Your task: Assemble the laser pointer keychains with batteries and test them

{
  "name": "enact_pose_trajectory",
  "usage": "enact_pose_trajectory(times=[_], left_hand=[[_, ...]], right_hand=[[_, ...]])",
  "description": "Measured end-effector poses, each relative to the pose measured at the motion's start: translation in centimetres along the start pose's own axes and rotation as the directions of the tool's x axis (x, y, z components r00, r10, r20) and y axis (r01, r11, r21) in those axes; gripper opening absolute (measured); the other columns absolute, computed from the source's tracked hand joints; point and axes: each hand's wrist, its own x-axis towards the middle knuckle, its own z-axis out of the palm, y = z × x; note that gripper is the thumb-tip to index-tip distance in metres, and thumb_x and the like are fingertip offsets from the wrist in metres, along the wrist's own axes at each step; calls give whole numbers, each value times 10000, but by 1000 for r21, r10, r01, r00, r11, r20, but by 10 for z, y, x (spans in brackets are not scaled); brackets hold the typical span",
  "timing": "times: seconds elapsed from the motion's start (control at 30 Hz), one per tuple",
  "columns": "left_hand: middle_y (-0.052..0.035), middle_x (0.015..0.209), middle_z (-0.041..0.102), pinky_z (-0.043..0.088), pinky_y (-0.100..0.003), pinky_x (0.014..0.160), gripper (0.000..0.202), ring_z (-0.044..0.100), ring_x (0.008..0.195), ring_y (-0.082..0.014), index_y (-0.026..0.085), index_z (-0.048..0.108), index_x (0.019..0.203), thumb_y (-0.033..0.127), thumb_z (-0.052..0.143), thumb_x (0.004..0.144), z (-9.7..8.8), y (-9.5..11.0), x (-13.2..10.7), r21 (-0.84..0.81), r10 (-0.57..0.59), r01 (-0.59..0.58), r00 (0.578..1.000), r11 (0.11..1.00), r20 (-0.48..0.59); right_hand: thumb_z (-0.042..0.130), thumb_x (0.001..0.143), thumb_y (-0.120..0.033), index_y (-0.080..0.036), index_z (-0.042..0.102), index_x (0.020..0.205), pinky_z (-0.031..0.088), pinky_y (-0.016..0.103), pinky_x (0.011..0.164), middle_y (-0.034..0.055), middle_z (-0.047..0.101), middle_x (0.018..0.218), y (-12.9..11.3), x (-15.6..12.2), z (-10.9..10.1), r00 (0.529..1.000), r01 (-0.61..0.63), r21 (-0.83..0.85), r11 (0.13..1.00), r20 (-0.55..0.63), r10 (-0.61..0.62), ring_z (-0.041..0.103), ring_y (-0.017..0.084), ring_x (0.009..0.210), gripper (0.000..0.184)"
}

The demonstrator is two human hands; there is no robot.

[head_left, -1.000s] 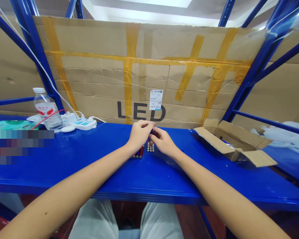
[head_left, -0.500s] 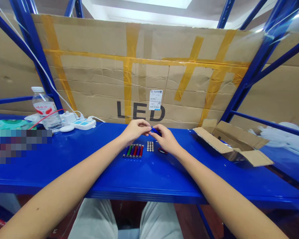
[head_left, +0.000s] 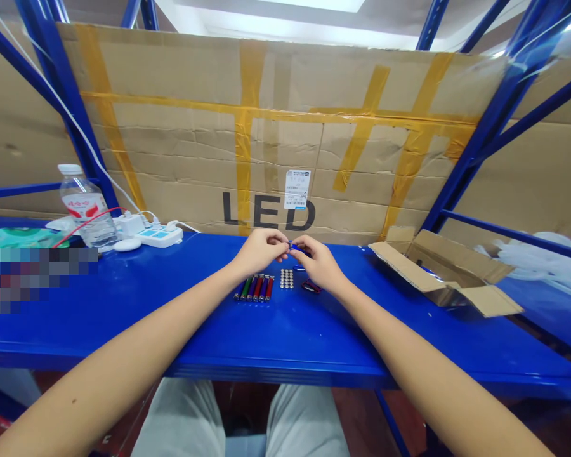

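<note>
My left hand (head_left: 261, 251) and my right hand (head_left: 316, 263) meet above the blue shelf (head_left: 181, 317), fingers pinched together on a small blue cylinder (head_left: 295, 246) held between them. Just below the hands lies a row of several small coloured tubes (head_left: 255, 288), red, green, purple and blue, side by side. To their right stands a tight cluster of small silver button cells (head_left: 287, 278). A small red item (head_left: 311, 287) lies under my right wrist, partly hidden.
An open cardboard box (head_left: 450, 272) sits on the shelf at right. At left are a water bottle (head_left: 83, 207), a white power strip (head_left: 156, 236) with cables, and a green packet (head_left: 21, 238). A taped cardboard sheet marked LED (head_left: 276, 139) forms the back wall between blue rack posts.
The hands lifted slightly off the shelf a second ago, uncovering the row of coloured tubes; since then they have stayed together on the small blue cylinder with only slight finger movement.
</note>
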Motion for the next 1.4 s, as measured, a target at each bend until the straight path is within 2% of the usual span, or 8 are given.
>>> enact_pose_trajectory(times=[0.13,0.23,0.4,0.57,0.77,1.0,1.17,1.4], left_hand=[[-31,589,655,484,-232,541,51,582,511,-100,105,645,739,68,611,737,0,-3,-1,49,-5,5,1000,999,16],[-28,591,653,485,-222,530,60,581,510,-94,102,641,731,69,594,748,1,-7,-1,28,-15,14,999,1000,38],[-20,605,650,479,-195,522,96,576,514,-75,89,655,718,58,576,763,3,-6,-3,30,-24,22,998,999,62],[-32,614,659,505,-209,546,112,592,524,-80,86,650,705,72,574,786,4,1,-5,-22,-93,95,992,995,84],[-34,647,667,499,-215,570,78,596,552,-81,85,655,739,100,596,789,-2,-3,-4,-24,-33,37,987,999,157],[-24,667,658,476,-236,616,90,598,623,-111,105,656,804,187,620,793,-5,-10,-4,117,118,-141,976,983,185],[-2,685,641,403,-220,578,147,533,611,-101,126,672,841,246,587,830,-7,-11,-6,337,230,-295,948,894,220],[0,717,646,385,-225,616,163,527,639,-105,142,681,860,230,544,874,-8,-8,-9,471,339,-454,888,756,311]], right_hand=[[576,874,-267,-206,662,949,436,347,845,70,659,932,-2,0,-3,998,67,-111,992,0,-68,599,209,903,129],[626,810,-207,-197,614,988,449,341,810,65,625,934,2,0,-3,993,110,-144,983,-17,-114,586,207,890,178],[537,750,-53,-192,517,848,427,299,714,33,553,830,6,-1,-6,959,268,-248,931,-25,-282,530,179,796,171],[513,839,-79,-187,536,853,413,290,674,38,518,804,2,-3,-10,904,415,-280,866,20,-427,503,169,748,111],[494,920,-133,-172,581,929,431,298,691,57,535,822,2,-4,-14,872,487,-266,832,105,-477,522,172,756,96],[474,948,-193,-149,647,877,395,284,659,54,576,747,-3,-5,-16,920,385,-258,886,180,-348,515,158,684,192],[496,917,-260,-140,654,802,359,270,622,28,601,695,-10,-4,-18,967,138,-149,979,233,-100,493,142,647,229],[537,845,-369,-153,540,641,289,250,532,-34,439,556,-13,-3,-25,930,-125,22,992,350,109,361,95,529,297]])
